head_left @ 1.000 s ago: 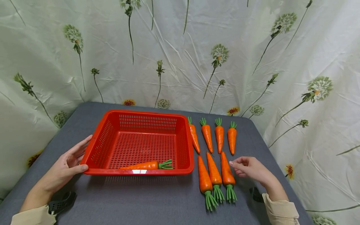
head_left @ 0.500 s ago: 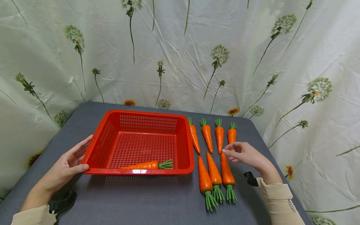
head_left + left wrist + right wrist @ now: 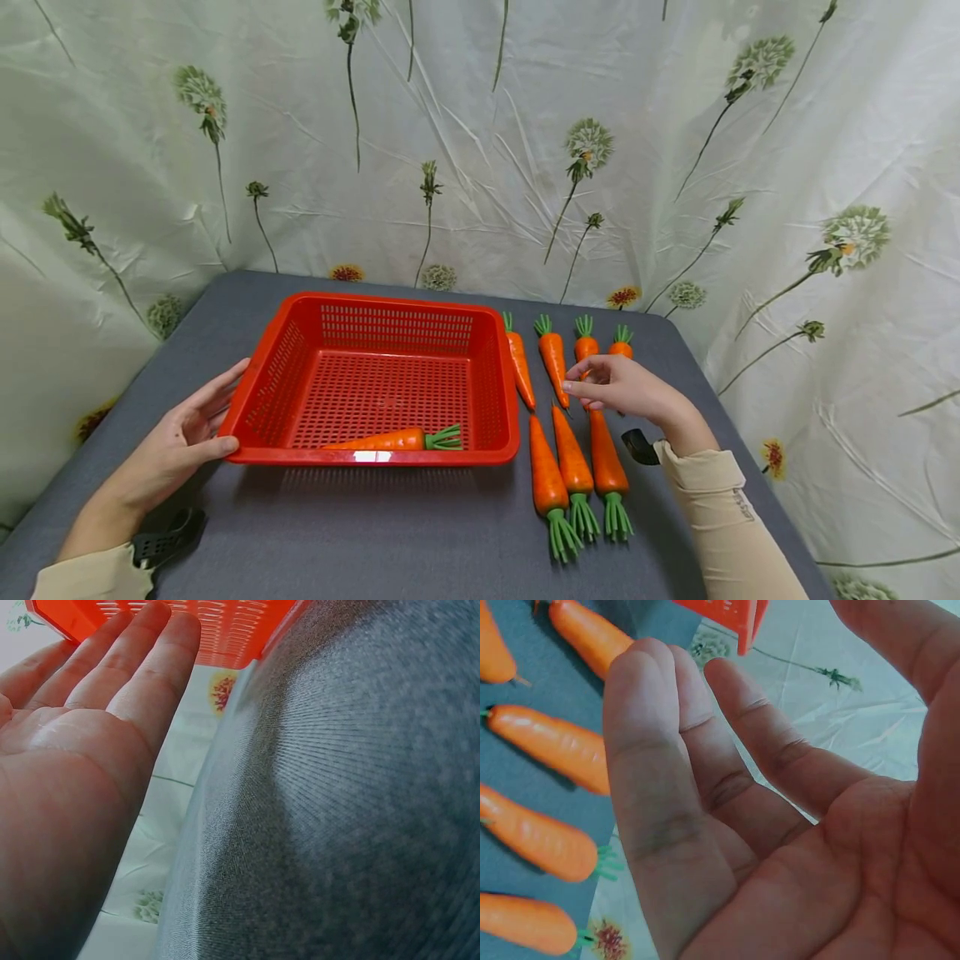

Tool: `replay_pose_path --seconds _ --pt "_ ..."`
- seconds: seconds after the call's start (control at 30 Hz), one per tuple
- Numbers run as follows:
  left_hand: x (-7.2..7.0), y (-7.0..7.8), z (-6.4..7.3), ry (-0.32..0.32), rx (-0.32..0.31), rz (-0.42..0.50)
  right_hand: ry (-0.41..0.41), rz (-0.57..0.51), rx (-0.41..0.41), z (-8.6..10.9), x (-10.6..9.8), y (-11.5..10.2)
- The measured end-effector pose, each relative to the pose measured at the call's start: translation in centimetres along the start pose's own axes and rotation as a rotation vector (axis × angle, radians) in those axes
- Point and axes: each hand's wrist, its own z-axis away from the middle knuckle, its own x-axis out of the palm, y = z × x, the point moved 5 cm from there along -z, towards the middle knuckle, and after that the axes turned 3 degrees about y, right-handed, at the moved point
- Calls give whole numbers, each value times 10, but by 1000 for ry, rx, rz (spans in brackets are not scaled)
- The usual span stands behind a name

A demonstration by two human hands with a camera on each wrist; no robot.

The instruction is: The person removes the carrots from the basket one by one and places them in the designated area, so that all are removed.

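A red plastic basket with slotted sides stands on the grey tabletop, one carrot lying along its near wall. My left hand holds the basket's near left corner, thumb on the rim and fingers along the outer side; in the left wrist view those fingers look nearly straight. Holding nothing, my right hand hovers over the carrots with loosely bent fingers, its fingertips close by the second carrot of the far row. It partly hides the two far-row carrots at the right.
Right of the basket, several carrots lie in two rows. The near row's carrots point their green tops toward me, the far row's away. The basket overlaps the leftmost far carrot. A flower-print curtain hangs behind the table.
My right hand has moved left and away from me, from beside the near-row carrots to above the far row. The left hand, basket and carrots stay where they were.
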Motion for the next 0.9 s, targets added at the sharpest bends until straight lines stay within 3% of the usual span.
replay_pose_path --seconds 0.57,0.9 --pt "3 3 1 -39 42 55 -37 172 -127 -23 13 -48" --pt "0 -1 1 -13 13 21 -101 161 -191 -39 27 -78"
